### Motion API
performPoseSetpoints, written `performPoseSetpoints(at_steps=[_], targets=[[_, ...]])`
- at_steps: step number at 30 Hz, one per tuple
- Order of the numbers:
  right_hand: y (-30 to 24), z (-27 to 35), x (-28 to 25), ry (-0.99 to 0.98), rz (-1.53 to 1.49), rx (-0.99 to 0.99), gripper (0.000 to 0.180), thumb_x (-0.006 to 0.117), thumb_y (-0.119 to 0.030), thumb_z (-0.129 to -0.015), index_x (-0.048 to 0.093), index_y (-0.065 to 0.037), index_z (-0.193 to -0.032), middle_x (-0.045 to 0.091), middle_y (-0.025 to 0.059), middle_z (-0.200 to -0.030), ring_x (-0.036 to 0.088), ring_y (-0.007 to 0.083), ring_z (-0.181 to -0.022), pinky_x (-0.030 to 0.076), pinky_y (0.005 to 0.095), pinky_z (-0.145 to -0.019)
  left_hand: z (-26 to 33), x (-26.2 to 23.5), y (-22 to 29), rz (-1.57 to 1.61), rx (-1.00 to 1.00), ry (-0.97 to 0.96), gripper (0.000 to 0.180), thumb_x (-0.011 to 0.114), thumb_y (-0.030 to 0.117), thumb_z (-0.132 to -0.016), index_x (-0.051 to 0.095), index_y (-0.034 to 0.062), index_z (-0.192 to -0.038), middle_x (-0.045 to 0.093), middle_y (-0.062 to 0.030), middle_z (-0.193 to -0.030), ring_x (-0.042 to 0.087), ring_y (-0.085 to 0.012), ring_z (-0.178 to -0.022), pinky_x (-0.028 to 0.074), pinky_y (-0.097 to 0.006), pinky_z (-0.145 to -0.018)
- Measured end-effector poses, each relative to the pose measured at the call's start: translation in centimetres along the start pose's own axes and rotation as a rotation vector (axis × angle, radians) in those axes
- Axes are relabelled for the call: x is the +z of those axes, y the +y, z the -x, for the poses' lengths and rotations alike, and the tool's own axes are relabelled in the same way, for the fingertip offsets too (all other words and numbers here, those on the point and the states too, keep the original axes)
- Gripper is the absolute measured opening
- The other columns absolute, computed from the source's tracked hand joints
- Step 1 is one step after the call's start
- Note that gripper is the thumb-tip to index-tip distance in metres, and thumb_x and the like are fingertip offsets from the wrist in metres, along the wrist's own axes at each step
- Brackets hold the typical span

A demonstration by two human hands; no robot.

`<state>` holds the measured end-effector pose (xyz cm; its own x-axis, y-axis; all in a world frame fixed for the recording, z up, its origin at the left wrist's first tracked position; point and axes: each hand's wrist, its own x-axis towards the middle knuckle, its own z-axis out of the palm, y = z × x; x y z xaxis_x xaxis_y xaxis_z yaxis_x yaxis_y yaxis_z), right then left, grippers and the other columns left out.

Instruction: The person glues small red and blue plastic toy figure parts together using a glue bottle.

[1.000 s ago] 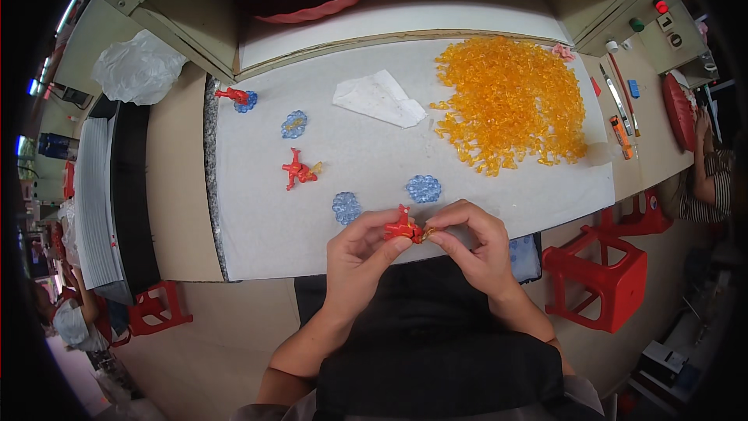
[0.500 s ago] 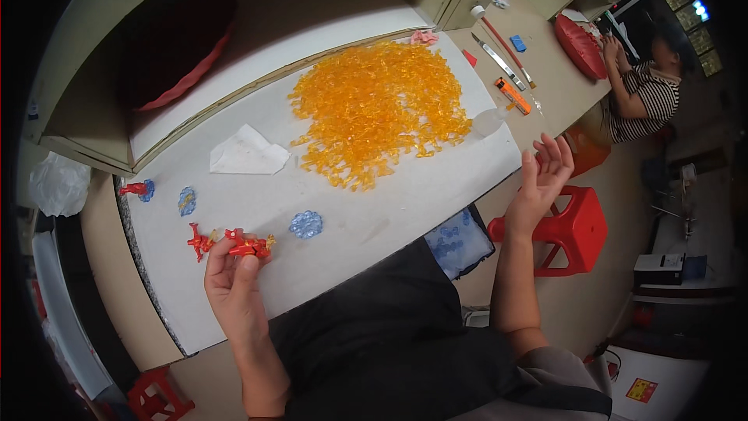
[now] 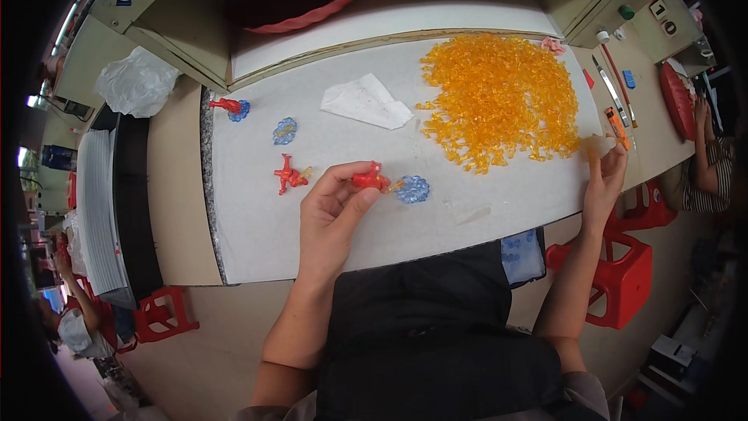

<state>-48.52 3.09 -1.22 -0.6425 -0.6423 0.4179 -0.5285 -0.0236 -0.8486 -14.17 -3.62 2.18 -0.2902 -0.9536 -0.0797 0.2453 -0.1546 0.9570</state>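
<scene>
My left hand (image 3: 327,218) pinches a small red plastic figurine (image 3: 372,178) with a translucent yellow piece at its side, held over the white work surface (image 3: 374,238). Just right of it lies a scalloped clear-blue disc (image 3: 414,189). At the surface's right edge, my right hand (image 3: 605,179) has its fingers closed around a small translucent bottle (image 3: 598,145). Left of my left hand rests another red figurine (image 3: 287,175) with a yellow piece. Farther back are a blue disc with a yellow piece (image 3: 285,131) and a red figurine (image 3: 225,104) against another blue disc (image 3: 245,110).
A heap of small translucent orange-yellow pieces (image 3: 506,101) covers the back right, beside a folded white cloth (image 3: 366,101). An orange cutter (image 3: 617,126), tweezers (image 3: 614,82) and a brush (image 3: 619,90) lie farther right. Red stools (image 3: 626,277) stand below; co-workers sit at both sides.
My right hand has moved from the air onto the translucent bottle and closed on it. My left hand keeps the figurine, now close to the blue disc. The view has turned left.
</scene>
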Motion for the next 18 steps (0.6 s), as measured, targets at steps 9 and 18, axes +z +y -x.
performPoseSetpoints(at_steps=[9, 18], targets=[[-2.9, 1.9, 0.9, 0.139, -0.092, -0.077, 0.027, 0.049, 0.0, -0.08, 0.04, 0.002, -0.105, 0.049, 0.0159, -0.108, 0.05, 0.0204, -0.098, 0.038, 0.0283, -0.084, -1.3, 0.6, 0.3, -0.221, -0.001, -0.096, 0.021, 0.05, -0.002, -0.079, 0.051, -0.0019, -0.1, 0.056, -0.0074, -0.094, 0.054, -0.0116, -0.087, 0.041, -0.022, -0.077], [-9.5, 7.9, 3.7, -0.26, -0.484, 0.173, 0.037, 0.05, 0.003, -0.074, 0.04, 0.002, -0.109, 0.054, 0.0185, -0.097, 0.052, 0.0212, -0.092, 0.038, 0.031, -0.083, -2.4, 1.0, 1.2, -0.098, -0.11, -0.189, 0.021, 0.052, 0.001, -0.08, 0.05, -0.0014, -0.101, 0.056, -0.0066, -0.092, 0.053, -0.0105, -0.085, 0.041, -0.022, -0.078]])
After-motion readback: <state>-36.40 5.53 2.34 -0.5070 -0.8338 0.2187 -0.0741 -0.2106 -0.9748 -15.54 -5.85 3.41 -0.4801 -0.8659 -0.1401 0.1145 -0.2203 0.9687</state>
